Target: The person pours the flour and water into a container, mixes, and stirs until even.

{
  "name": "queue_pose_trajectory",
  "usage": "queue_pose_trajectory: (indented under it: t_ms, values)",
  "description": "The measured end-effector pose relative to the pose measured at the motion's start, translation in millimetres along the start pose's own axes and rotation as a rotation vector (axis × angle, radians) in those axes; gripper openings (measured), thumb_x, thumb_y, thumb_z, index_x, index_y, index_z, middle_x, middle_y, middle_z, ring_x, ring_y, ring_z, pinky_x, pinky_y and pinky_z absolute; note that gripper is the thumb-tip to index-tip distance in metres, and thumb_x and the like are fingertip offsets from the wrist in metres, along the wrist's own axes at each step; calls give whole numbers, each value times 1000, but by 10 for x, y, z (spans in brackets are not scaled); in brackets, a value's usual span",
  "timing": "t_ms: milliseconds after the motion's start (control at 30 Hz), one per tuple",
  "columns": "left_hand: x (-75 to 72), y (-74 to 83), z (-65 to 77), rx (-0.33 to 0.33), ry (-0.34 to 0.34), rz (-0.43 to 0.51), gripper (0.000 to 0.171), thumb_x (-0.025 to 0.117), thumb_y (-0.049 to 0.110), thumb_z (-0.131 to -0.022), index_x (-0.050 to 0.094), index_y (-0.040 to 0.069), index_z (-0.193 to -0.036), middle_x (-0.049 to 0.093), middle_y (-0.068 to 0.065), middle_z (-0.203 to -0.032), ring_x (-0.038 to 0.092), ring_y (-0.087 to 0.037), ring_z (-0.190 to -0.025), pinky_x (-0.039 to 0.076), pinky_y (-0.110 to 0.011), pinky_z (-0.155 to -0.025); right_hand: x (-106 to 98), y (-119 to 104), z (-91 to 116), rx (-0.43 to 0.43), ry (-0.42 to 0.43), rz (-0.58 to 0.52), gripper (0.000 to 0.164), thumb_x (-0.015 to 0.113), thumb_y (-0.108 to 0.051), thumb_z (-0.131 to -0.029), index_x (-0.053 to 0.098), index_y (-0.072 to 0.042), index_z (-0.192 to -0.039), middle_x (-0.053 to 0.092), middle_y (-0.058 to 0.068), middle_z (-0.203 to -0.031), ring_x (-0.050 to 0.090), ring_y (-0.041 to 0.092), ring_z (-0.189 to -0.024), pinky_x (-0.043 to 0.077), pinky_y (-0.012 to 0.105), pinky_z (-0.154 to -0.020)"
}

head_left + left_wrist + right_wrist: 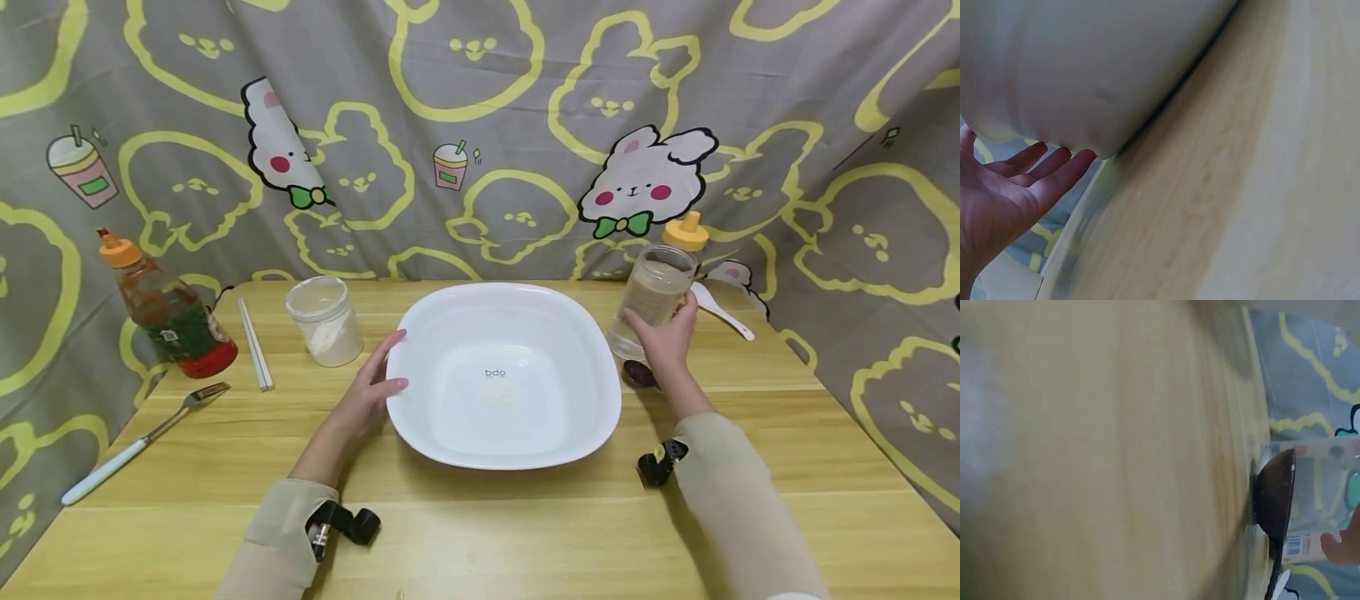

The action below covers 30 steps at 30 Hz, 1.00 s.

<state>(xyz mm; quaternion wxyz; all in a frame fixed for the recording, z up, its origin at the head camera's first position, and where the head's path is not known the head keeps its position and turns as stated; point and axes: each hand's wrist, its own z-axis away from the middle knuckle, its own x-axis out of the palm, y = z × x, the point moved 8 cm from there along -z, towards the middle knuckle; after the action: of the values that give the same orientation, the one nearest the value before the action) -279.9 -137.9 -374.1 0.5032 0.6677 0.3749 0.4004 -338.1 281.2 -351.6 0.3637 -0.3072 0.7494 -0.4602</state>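
A white basin [438, 417] marked "bdo" stands mid-table, with a small patch of white powder [501, 400] on its floor. My left hand [365, 398] rests against its left side; in the left wrist view, extended fingers [1060, 178] touch the outer wall. To the right of the basin, my right hand [670, 335] grips a clear glass jar [648, 292] of clear liquid, thumb on the near side and fingers around the far side. A dark spoon [638, 373] lies beside the jar's base, and its bowl [1275, 494] overlaps the jar in the right wrist view.
A jar of white powder [327, 333], chopsticks [257, 346], a red-sauce bottle [168, 312] and a fork [142, 446] occupy the left side. Behind the held jar are a yellow-capped bottle [686, 233] and a white spoon [720, 310]. A patterned curtain [480, 125] borders the table's back.
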Motion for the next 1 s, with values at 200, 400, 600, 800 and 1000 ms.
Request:
queue_pose_trajectory:
  t_ms: [200,400,600,800,1000]
  values:
    - [-13,-5,8,-11,16,1,69,46,0,-76,16,11,-137,23,-29,-127,37,-39,-104,49,-38,-70,45,68,-87,22,-46,-87,87,72,-19,-67,17,-15,-134,31,6,-127,31,17,-113,23,24,-97]
    - [-16,-8,2,-12,10,12,69,46,-1,-76,17,11,-137,22,-28,-128,36,-39,-105,48,-39,-72,79,123,-137,92,-77,-123,88,73,-22,-65,15,-15,-131,29,7,-127,30,18,-113,22,25,-97]
    - [-18,-2,1,-9,2,12,70,47,0,-76,16,11,-137,22,-29,-128,37,-40,-105,49,-39,-71,89,119,-196,68,-41,-127,91,74,-19,-64,14,-14,-132,30,9,-128,30,19,-113,22,26,-98]
    - [-8,-13,8,-23,-9,16,70,46,-1,-77,14,13,-138,18,-27,-131,35,-40,-107,48,-39,-71,86,148,-217,79,15,-113,92,73,-17,-64,14,-16,-135,29,9,-130,28,20,-116,20,27,-99]
    - [-13,-15,10,-26,-1,12,70,47,-1,-78,14,13,-138,19,-27,-132,35,-41,-107,49,-39,-70,105,114,-227,61,9,-126,91,72,-15,-64,15,-20,-135,29,7,-130,28,18,-116,22,29,-98]
